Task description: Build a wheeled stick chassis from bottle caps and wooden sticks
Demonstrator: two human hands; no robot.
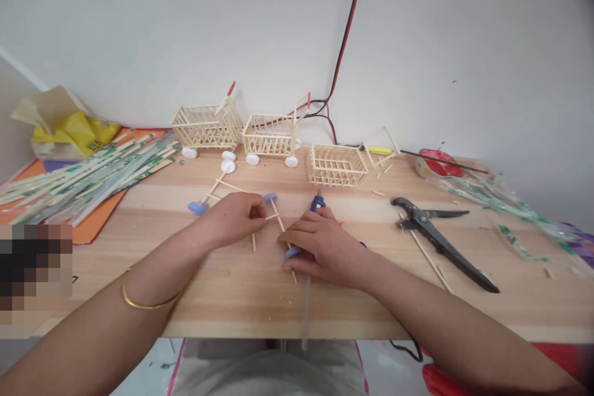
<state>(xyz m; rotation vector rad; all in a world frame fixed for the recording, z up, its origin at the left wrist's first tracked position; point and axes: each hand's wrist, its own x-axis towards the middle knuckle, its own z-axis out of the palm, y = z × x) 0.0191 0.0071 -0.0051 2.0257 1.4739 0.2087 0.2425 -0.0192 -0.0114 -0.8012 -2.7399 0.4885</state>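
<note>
Several thin sticks (277, 213), round blue wheels (196, 207)

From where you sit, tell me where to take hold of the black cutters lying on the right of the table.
Take the black cutters by their two handles, which splay toward the right and the near edge; the short head points left. Come from the right, probably with the right hand, squeezing the handles together as they lie flat.

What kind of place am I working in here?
Probably a home craft bench: finished stick carts stand on the wooden table, wrapped sticks pile at left, and the left hand pinches a wheeled stick frame.
</note>
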